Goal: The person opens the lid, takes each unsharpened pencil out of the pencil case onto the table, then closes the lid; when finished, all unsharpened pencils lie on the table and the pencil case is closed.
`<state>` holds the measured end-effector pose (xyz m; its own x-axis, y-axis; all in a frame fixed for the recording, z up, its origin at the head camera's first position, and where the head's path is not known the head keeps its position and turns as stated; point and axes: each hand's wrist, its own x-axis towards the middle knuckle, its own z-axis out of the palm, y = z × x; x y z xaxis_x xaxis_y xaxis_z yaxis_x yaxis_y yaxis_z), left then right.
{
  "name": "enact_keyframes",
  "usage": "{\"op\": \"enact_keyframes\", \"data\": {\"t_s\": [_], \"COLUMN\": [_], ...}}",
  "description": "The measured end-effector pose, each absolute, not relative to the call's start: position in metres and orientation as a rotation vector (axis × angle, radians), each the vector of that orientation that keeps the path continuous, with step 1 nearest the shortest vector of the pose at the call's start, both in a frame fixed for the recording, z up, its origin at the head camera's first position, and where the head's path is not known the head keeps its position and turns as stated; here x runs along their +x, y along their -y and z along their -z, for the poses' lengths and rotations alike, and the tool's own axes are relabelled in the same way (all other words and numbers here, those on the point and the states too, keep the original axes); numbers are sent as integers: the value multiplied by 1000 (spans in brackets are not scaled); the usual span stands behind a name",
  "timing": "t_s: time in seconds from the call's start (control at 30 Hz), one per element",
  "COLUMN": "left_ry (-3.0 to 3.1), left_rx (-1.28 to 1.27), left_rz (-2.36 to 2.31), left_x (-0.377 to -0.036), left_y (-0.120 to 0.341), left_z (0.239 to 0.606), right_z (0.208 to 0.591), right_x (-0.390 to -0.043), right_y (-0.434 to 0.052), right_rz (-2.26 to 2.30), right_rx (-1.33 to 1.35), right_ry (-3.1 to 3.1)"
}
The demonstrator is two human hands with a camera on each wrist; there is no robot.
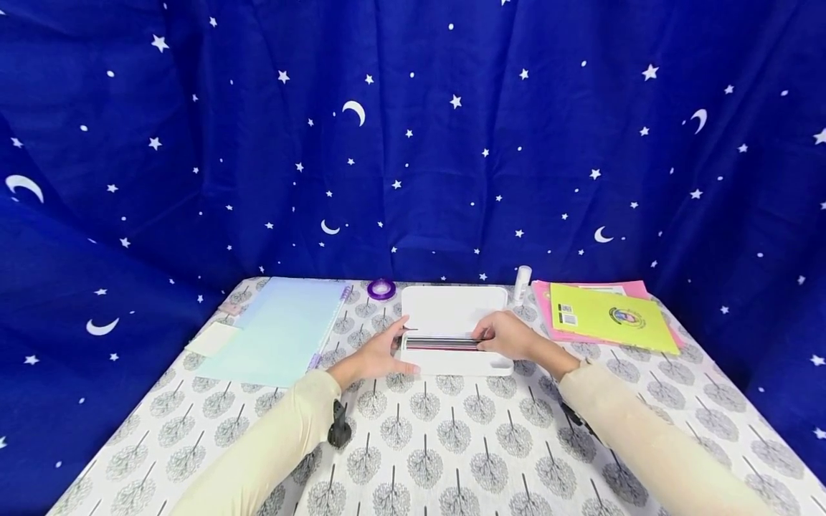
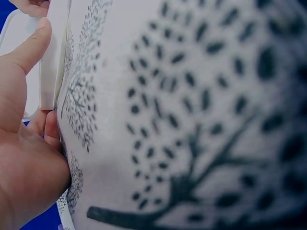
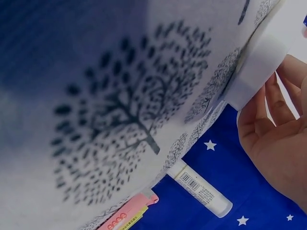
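Observation:
A white pencil case point(image 1: 454, 312) lies on the table with its lid folded back. Thin dark, light and red pencils point(image 1: 442, 344) lie lengthwise in its tray. My left hand point(image 1: 376, 356) grips the case's left end, thumb along the near side and fingers at the far side. In the left wrist view the thumb point(image 2: 36, 40) lies against the white side wall. My right hand point(image 1: 510, 335) reaches over the tray's right end, its curled fingertips pinching at the pencils' ends. The right wrist view shows those fingers behind the case's end wall point(image 3: 261, 62), their tips hidden.
Purple tape point(image 1: 381, 289) lies behind the case on the left, and a white glue stick point(image 1: 522, 284) stands behind it on the right. A pale blue notebook point(image 1: 277, 330) with a cream paper point(image 1: 211, 339) is at left. Yellow point(image 1: 606, 315) and pink books point(image 1: 635, 289) are stacked at right.

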<state>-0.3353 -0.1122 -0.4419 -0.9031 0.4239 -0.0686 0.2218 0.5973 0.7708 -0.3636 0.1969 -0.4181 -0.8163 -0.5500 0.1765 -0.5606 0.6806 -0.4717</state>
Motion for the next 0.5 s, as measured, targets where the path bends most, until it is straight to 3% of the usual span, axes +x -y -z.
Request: {"op": "enact_keyframes", "data": {"t_s": [0.5], "left_ry": [-2585], "left_rx": [526], "left_rz": [-1189], "left_x": [-336], "left_y": [112], "left_z": [443], "right_z": [420], "right_x": [-365], "right_y": [-197], "right_rz": [-852], "right_rx": [929], "right_ry": [2851]}}
